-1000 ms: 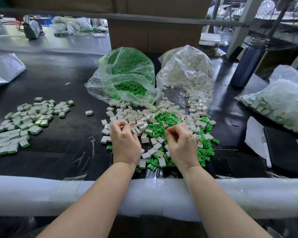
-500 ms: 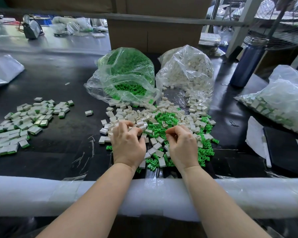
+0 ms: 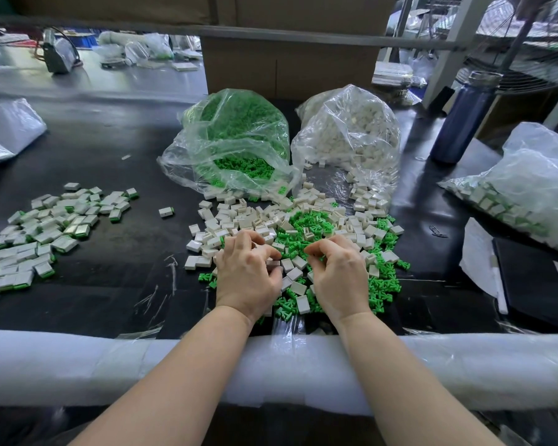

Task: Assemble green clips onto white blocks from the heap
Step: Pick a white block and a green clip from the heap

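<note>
Head view. The left hand point(image 3: 248, 278) and right hand point(image 3: 339, 278) lie palm-down side by side on the near edge of the mixed heap of small white rectangular plastic blocks point(image 3: 239, 220) and small green plastic clips point(image 3: 303, 225). The left hand's fingers are curled over the white side of the heap and appear to pinch a white block at their tips, though the piece is largely hidden. The right hand's fingers are curled with their tips together over the green patch; whether a clip is held cannot be told. Blocks therefore lie under and beyond the left fingertips, clips under and beyond the right; the pieces lie at all angles, so no common long axis can be given. The likely next step is bringing the two hands together in the narrow gap between them. The heap rests on a black table top point(image 3: 126, 278), fed from two clear plastic bags, green point(image 3: 232, 140) and white point(image 3: 348, 140); assembled pieces point(image 3: 45, 233) lie well apart to the left.
</note>
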The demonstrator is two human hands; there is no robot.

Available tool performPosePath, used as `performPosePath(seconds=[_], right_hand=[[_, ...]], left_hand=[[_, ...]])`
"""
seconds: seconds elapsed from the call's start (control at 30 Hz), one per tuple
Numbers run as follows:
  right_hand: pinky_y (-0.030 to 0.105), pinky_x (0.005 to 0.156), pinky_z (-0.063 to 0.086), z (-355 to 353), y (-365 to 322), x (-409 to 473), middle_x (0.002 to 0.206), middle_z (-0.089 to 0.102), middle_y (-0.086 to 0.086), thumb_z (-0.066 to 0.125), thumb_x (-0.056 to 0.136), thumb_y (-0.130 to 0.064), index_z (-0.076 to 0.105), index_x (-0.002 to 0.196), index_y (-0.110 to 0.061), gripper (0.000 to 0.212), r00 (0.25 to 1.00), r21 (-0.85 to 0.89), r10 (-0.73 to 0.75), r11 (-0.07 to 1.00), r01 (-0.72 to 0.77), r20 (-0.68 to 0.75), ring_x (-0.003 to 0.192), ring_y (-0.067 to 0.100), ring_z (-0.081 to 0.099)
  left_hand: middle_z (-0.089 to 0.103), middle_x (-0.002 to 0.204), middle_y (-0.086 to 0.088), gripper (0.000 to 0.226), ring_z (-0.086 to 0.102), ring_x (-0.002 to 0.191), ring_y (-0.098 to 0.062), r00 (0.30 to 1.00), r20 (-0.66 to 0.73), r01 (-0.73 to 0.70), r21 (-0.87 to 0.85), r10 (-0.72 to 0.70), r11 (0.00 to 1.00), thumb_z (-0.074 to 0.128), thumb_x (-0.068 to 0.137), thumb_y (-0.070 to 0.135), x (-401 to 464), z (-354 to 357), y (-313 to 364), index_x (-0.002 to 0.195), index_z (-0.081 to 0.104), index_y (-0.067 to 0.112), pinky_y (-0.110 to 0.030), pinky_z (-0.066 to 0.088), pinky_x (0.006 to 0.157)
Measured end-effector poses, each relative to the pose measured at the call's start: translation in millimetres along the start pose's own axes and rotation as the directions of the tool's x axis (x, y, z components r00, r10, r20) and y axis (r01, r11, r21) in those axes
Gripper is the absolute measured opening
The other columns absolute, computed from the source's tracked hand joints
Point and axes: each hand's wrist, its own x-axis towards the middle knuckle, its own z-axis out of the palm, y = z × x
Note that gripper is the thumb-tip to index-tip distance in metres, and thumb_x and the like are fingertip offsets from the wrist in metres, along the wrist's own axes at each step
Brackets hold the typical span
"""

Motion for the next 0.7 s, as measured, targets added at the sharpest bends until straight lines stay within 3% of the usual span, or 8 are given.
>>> performPosePath(seconds=[0.1,0.3,0.43,0.57,0.7], right_hand=[[0.03,0.085,0.034,0.6,0.1,-0.6,0.092,0.059,0.001,0.059,0.089,-0.011,0.072,0.096,-0.016,0.015,1.0,-0.024,-0.006,1.0,0.007,0.022,0.091,0.019,0.052],[0.033,0.086,0.032,3.3,-3.2,-0.6,0.103,0.056,0.001,0.053,0.093,-0.013,0.067,0.114,-0.027,0.029,0.993,-0.074,-0.045,0.996,0.054,0.108,0.098,0.02,0.049],[0.028,0.08,0.025,3.3,-1.5,-1.0,0.1,0.058,0.002,0.055,0.091,-0.013,0.07,0.106,-0.021,0.023,0.999,-0.055,-0.028,0.998,0.031,0.042,0.098,0.021,0.05],[0.031,0.084,0.032,1.5,-0.9,0.0,0.095,0.059,0.004,0.058,0.089,-0.01,0.072,0.096,-0.013,0.016,1.0,-0.013,0.013,1.0,-0.013,0.011,0.094,0.023,0.053],[0.033,0.086,0.035,-0.2,-2.4,-0.5,0.092,0.058,0.004,0.058,0.087,-0.006,0.072,0.091,-0.011,0.015,1.0,0.0,0.024,1.0,-0.024,-0.01,0.093,0.023,0.053]], left_hand=[[0.044,0.111,0.001,0.025,0.034,0.107,-0.018,0.999,0.04,-0.037,0.013,0.037,0.999,0.065,0.08,0.033,0.3,0.4,-0.6,0.103,0.069,0.025,-0.032,0.025,0.092],[0.042,0.118,0.002,0.029,0.028,0.11,-0.014,0.994,0.084,-0.066,0.017,0.064,0.998,0.058,0.086,0.041,0.5,2.0,-2.3,0.112,0.065,0.031,-0.03,0.022,0.094],[0.043,0.111,0.002,0.022,0.033,0.108,-0.015,0.996,0.07,-0.063,-0.015,0.064,0.998,0.06,0.085,0.04,0.1,0.0,-0.5,0.1,0.068,0.026,-0.029,0.022,0.091],[0.037,0.101,0.009,0.012,0.038,0.108,-0.016,0.992,0.072,-0.095,-0.085,0.101,0.992,0.067,0.079,0.034,-1.5,-4.2,3.5,0.083,0.068,0.023,-0.024,0.019,0.086],[0.046,0.104,0.006,0.013,0.041,0.11,-0.018,0.974,0.133,-0.167,-0.122,0.182,0.978,0.071,0.075,0.036,-3.5,-9.2,6.1,0.078,0.07,0.024,-0.033,0.027,0.094]])
